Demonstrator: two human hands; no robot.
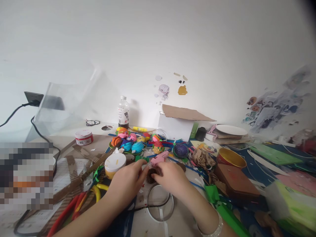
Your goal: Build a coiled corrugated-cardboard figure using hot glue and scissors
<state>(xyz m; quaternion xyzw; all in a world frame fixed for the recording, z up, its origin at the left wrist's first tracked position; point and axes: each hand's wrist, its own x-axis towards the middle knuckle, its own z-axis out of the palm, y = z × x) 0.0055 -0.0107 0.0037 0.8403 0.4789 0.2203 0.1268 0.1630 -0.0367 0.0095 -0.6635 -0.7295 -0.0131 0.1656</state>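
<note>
Near the middle of the table, a small brown coiled piece (151, 176) sits between my two hands. My left hand (130, 177) reaches it from the left, fingers bent, their tips near its upper edge; whether they grip anything is not clear. My right hand (170, 176) has its thumb and fingers closed on the coiled piece's right side. A pink glue gun (158, 159) lies just beyond the fingers, partly hidden by my right hand. Below the hands is a white ring (148, 207) with a dark cable across it.
Colourful wrapped balls (126, 145) stand behind my left hand, beside a white-lidded jar (115, 163). A bottle (123, 113) is farther back. To the right are a purple coiled bowl (181, 150), crumpled paper (203, 158), a yellow bowl (232, 158) and a brown box (237, 181).
</note>
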